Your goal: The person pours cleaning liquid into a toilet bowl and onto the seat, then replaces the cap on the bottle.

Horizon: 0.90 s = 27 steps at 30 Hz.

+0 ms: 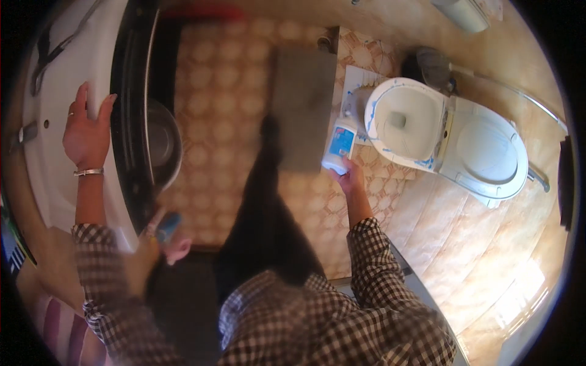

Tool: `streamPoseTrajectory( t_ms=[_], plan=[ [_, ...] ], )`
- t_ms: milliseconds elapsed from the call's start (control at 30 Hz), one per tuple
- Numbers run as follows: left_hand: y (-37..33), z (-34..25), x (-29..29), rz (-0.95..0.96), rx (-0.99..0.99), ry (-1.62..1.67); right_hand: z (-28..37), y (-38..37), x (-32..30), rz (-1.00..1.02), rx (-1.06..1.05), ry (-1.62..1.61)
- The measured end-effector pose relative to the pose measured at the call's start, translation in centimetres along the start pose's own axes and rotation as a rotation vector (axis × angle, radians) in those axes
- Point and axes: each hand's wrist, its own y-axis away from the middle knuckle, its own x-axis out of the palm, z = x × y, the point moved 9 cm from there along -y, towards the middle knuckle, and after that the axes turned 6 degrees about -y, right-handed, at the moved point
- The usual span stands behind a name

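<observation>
My right hand point(349, 175) is closed around the lower end of a white plastic bottle point(340, 146) with a blue label. The bottle's narrow neck points away from me, beside the near-left rim of a white toilet point(406, 119). Blue streaks lie along the bowl's rim and near its hinge, and the lid point(488, 149) is raised. Over on the left, my left hand point(85, 134) rests flat with fingers spread at the edge of a white sink point(58, 177), holding nothing. A bracelet circles that wrist.
A grey mat point(303, 110) lies on the patterned tile floor point(213, 122). Below the sink, a dark front with a round clear bulge point(163, 146) juts out. A dark brush-like object point(430, 67) stands behind the toilet. Blurred blue and pink shapes near my left forearm are unclear.
</observation>
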Motion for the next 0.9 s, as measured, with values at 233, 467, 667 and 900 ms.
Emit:
streamPoseTrajectory(
  t_ms=[233,467,667,900],
  plan=[
    [-0.7,0.4,0.7,0.068,-0.060,-0.067,-5.0,-3.9,-11.1,0.003,-0.455,0.493],
    [-0.7,0.7,1.5,0.119,-0.078,-0.118,-1.9,-6.7,-10.2,-0.129,-0.228,0.167],
    [-0.5,1.6,1.0,0.079,-0.064,-0.046,-0.8,-6.4,-4.7,-0.087,-0.199,-0.258],
    [-0.3,1.0,1.5,0.106,-0.055,-0.083,-6.7,-3.7,-10.1,-0.212,-0.120,-0.437]
  ],
)
